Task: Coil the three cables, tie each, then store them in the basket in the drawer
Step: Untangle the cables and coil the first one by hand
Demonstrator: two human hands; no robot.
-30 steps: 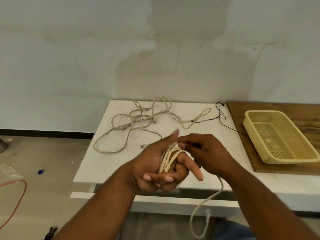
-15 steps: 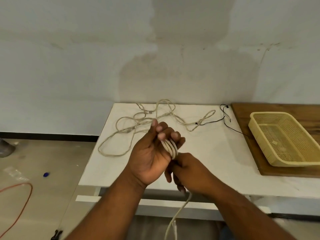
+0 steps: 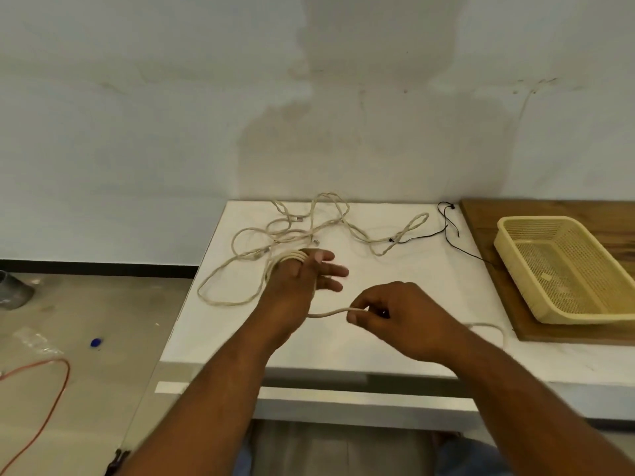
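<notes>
A beige cable (image 3: 329,313) is wound in several turns round my left hand (image 3: 298,282), which is held over the white table (image 3: 395,269) with its fingers stretched out. My right hand (image 3: 398,316) pinches the free strand of this cable a little to the right of the left wrist. The tail of the strand reappears past my right forearm. A second beige cable (image 3: 240,235) lies loose and tangled at the back of the table. A thin black cable (image 3: 446,231) lies beside it. The yellow mesh basket (image 3: 515,222) stands on the right.
The basket sits on a brown wooden board (image 3: 481,218) at the table's right end. A white ledge (image 3: 309,396) runs below the table's front edge. On the floor to the left lie an orange cord (image 3: 62,379) and a small blue object (image 3: 96,342).
My left hand has moved away from me over the table and straightened its fingers. My right hand has drawn the free strand out to the right and up onto the table.
</notes>
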